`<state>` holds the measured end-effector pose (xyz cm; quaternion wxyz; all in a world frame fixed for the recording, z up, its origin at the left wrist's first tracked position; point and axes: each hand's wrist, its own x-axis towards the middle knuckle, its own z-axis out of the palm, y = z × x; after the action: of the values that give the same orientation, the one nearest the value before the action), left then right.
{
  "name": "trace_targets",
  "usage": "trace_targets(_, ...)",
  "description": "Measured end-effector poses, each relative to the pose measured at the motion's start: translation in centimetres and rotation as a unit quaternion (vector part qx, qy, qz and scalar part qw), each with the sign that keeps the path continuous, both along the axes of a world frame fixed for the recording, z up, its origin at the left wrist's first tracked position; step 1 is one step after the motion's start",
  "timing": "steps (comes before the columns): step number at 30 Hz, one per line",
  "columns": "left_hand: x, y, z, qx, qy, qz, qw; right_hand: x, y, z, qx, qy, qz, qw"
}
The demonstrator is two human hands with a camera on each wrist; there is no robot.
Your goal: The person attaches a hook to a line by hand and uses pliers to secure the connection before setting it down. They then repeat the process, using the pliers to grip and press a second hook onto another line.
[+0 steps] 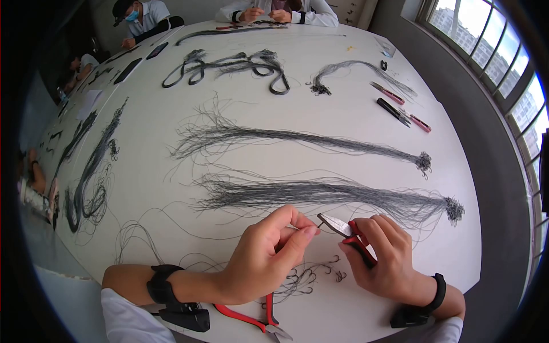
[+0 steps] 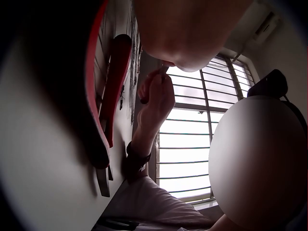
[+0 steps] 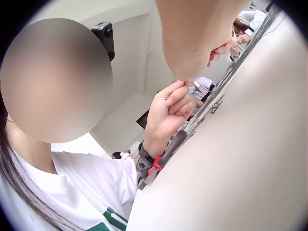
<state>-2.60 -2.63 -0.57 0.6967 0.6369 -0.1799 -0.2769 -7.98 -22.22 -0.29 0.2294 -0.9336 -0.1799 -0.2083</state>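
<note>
My left hand [image 1: 263,254] pinches a thin dark piece [image 1: 321,223] between thumb and forefinger; the fingertips hide most of it. Red-and-black handled pliers [image 1: 337,227] are gripped in my right hand [image 1: 384,257], their tips right at that piece. Below and between the hands lies a loose cluster of dark fish hooks [image 1: 309,280] on fine lines. A second pair of red-handled pliers [image 1: 237,314] rests on the table under my left wrist; its handles [image 2: 115,86] loom close in the left wrist view.
Two long bundles of grey line [image 1: 320,191] [image 1: 286,135] stretch across the white table [image 1: 143,183], hooks massed at their right ends. Thread snips [image 1: 420,123] and a black-handled cutter [image 1: 390,108] lie at right. More bundles [image 1: 94,154] lie at left. Other people [image 1: 280,14] sit opposite.
</note>
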Motion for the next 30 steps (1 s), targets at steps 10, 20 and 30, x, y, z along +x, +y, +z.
trace_targets(10, 0.4, 0.1, 0.9, 0.012, 0.021, -0.166, 0.986, 0.0, -0.3, 0.3, 0.000, -0.023, 0.020, 1.000)
trace_targets(20, 1.1, 0.2, 2.0, 0.037, 0.080, -0.219, 0.972, 0.1, -0.4, 0.3, 0.008, -0.015, 0.032, 0.999)
trace_targets(30, 1.6, 0.3, 1.2, -0.062, 0.133, -0.226, 0.963, 0.1, -0.3, -0.2, 0.043, 0.028, 0.032, 0.998)
